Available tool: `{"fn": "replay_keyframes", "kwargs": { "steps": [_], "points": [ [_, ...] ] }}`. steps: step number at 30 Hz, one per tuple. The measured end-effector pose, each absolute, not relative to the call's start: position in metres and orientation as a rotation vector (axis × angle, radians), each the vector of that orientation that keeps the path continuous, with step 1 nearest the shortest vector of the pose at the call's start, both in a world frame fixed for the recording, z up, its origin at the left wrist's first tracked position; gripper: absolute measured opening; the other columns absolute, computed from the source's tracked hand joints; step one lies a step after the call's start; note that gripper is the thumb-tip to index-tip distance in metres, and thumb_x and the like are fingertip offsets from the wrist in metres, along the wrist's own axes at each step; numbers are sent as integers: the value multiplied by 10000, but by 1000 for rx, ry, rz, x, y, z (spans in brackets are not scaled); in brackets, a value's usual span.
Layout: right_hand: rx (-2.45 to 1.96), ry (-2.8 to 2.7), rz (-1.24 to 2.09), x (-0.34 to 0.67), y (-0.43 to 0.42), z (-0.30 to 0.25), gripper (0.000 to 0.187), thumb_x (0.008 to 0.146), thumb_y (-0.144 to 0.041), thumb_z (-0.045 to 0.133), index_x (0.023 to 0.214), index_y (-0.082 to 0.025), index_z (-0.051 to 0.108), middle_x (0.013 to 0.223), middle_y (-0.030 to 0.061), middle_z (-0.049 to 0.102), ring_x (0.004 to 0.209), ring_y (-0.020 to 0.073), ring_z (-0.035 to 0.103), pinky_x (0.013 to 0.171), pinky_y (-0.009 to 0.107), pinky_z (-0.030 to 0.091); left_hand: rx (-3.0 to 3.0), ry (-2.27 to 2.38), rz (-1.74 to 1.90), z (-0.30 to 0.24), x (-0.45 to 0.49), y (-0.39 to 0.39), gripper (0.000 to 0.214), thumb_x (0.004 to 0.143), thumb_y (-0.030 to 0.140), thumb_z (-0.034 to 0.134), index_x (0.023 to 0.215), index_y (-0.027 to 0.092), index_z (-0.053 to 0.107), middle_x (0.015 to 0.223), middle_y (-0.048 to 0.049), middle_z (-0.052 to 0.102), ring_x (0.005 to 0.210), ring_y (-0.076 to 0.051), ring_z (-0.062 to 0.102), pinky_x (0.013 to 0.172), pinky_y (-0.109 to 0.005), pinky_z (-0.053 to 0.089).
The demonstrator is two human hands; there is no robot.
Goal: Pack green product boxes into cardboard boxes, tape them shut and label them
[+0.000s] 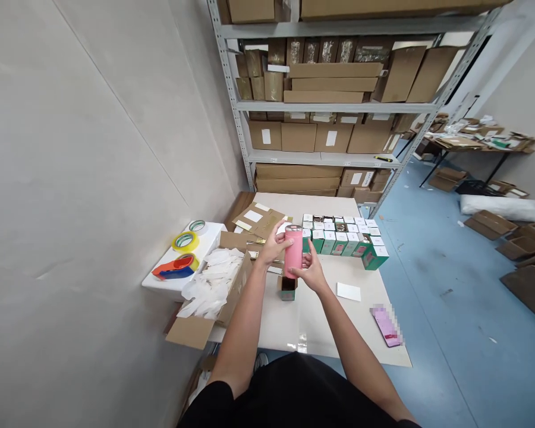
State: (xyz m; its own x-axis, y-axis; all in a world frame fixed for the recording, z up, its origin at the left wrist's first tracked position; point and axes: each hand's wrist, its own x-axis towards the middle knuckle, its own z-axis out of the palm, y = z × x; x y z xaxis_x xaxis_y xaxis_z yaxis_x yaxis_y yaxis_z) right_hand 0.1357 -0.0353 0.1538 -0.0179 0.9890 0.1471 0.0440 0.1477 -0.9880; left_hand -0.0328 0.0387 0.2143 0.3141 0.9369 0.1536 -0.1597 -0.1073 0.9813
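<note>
Holding pink bottle (293, 253) between left hand (273, 247) and right hand (312, 271), with grip closed around it; noting open carton (288, 295) near bottle, green-and-white boxes (340, 244) to its right.

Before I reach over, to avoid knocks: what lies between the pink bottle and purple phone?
Between pink bottle and phone, the head view shows the right hand, then a flat white item.

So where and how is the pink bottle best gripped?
Probably around the pink bottle's smooth body, from both sides: it is a roughly upright, straight cylinder below its silver top. The left hand holds its upper part, the right hand its lower part, so that hold looks sound.
</note>
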Motion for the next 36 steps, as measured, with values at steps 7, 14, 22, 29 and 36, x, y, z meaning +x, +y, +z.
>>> {"fn": "replay_keyframes", "kwargs": {
  "steps": [7, 14, 22, 29, 36],
  "points": [
    [-1235, -1384, 957, 106, -31, 154, 1189, 706, -363, 828, 1654, -308, 113, 1185, 61, 658, 1030, 236, 645, 956, 441, 549, 1361, 815, 1190, 201, -51, 54, 986, 707, 360, 902, 1544, 263, 389, 1370, -124, 608, 1145, -245, 665, 988, -410, 569],
    [-1437, -1226, 965, 89, -21, 121, 1209, 641, -337, 839, 1641, -343, 161, 1173, 48, 651, 970, 243, 667, 852, 424, 594, 1526, 1026, 1201, 176, -56, 53, 650, 779, 305, 832, 1374, 267, 574, 1293, -101, 651, 1066, -235, 683, 930, -393, 588],
    [-1517, -993, 1006, 99, -34, 22, 929, 673, -369, 734, 1543, -313, 413, 1394, 94, 601, 1284, 286, 572, 1039, 458, 489, 1595, 1040, 1107, 116, -59, 51, 389, 771, 235, 794, 1121, 255, 625, 1171, -50, 683, 1046, -198, 681, 963, -373, 560],
    [-1853, -669, 1087, 108, -50, -52, 594, 669, -480, 706, 1187, -194, 648, 1145, 108, 728, 959, 246, 713, 766, 354, 573, 1515, 1081, 1027, 59, -60, 37, 384, 761, 250, 789, 1090, 236, 592, 1159, -50, 658, 978, -174, 681, 942, -369, 547],
    [-1852, -733, 1189, 101, -47, -69, 289, 721, -489, 661, 756, -207, 602, 796, 62, 739, 818, 230, 729, 657, 296, 563, 1548, 1136, 1013, 28, -62, 22, 351, 738, 266, 783, 1014, 226, 569, 1025, -11, 656, 916, -159, 669, 879, -304, 530]
  ]
}}
